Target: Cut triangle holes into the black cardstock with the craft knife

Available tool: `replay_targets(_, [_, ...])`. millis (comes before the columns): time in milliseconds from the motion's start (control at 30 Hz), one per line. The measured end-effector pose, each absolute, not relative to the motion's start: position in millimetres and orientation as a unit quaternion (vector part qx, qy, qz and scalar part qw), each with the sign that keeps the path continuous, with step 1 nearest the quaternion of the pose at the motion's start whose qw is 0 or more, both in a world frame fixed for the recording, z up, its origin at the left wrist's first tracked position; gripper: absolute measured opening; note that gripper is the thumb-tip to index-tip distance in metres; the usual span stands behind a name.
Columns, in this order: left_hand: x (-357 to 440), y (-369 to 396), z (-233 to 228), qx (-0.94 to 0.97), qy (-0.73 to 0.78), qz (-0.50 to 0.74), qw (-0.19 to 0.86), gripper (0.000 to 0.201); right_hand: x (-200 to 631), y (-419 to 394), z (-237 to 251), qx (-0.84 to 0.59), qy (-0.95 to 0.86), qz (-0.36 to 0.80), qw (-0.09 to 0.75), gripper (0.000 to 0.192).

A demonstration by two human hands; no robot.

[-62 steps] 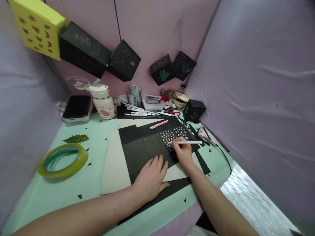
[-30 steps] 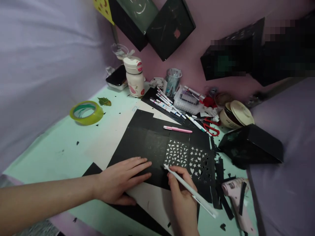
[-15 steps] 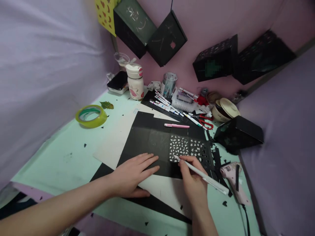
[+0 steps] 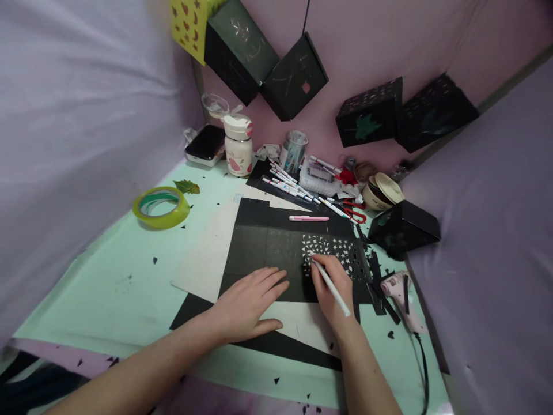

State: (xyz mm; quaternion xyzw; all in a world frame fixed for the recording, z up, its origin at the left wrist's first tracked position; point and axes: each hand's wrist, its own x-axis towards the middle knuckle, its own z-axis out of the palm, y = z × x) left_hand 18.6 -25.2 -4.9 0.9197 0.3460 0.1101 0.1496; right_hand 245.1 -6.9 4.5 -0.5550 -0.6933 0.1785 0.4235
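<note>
My right hand grips a slim white pen, its tip down at the small triangle cut-outs in a black card sheet. White shows through those cut-outs, and star-shaped ones sit just to their right. Flat on the lower part of the same sheet rests my left hand, fingers spread and holding nothing. A pink pen-like tool lies across the sheet's upper part. Beneath the black card is a larger white sheet, with more black card poking out below it.
Yellow tape and a leaf lie left. Behind are a bottle, a phone, markers and red-handled scissors. A black box and a pink glue gun stand right; black boxes hang above.
The pen's tip has moved up among the triangle cut-outs, and the pen now stands steeper in my right hand. My left hand still lies on the card. The camera view has shifted slightly.
</note>
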Motion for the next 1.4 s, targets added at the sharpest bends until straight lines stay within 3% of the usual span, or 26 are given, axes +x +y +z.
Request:
replay_targets(167, [18.3, -24.6, -6.4, 0.918, 0.346, 0.117, 0.153, 0.062, 239.9, -10.0, 4.8, -0.593, -0.652, 0.209, 0.423, 0.005])
replay_targets(367, [19.6, -23.5, -6.0, 0.919, 0.350, 0.110, 0.142, 0.062, 219.7, -7.1, -2.0, -0.625, -0.593, 0.260, 0.436, 0.009])
replay_targets(1400, [16.1, -22.0, -10.8, 0.923, 0.333, 0.128, 0.144, 0.058, 212.7, -7.0, -7.6, -0.604, -0.655, 0.180, 0.416, 0.013])
